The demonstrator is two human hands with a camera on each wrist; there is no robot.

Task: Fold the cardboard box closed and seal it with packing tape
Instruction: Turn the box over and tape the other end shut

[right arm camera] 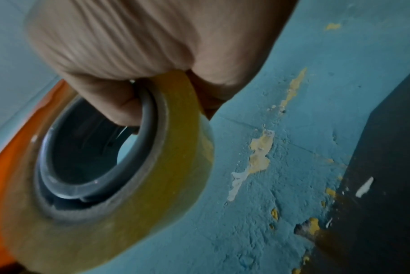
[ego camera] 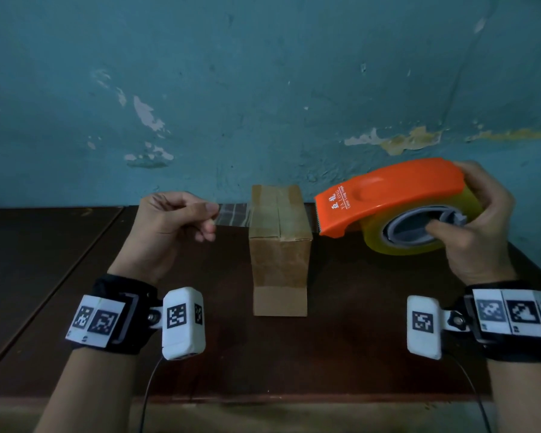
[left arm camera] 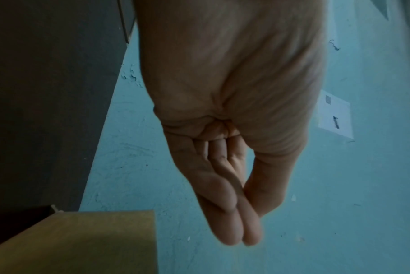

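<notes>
A small brown cardboard box (ego camera: 278, 245) stands upright in the middle of the dark wooden table (ego camera: 372, 339), its top flaps folded shut. A clear tape strip (ego camera: 233, 214) runs from the box top leftwards to my left hand (ego camera: 211, 214), which pinches its end between thumb and fingers. In the left wrist view the left hand (left arm camera: 239, 228) shows fingertips pressed together above a box corner (left arm camera: 82, 241). My right hand (ego camera: 469, 210) grips the orange tape dispenser (ego camera: 388, 195) just right of the box, in the air. The right hand's thumb (right arm camera: 128, 105) sits inside the yellowish tape roll (right arm camera: 171, 166).
A teal wall (ego camera: 263, 89) with peeling paint rises directly behind the table's far edge. The table's front edge (ego camera: 263, 398) lies near my forearms. Cables hang from both wrist cameras.
</notes>
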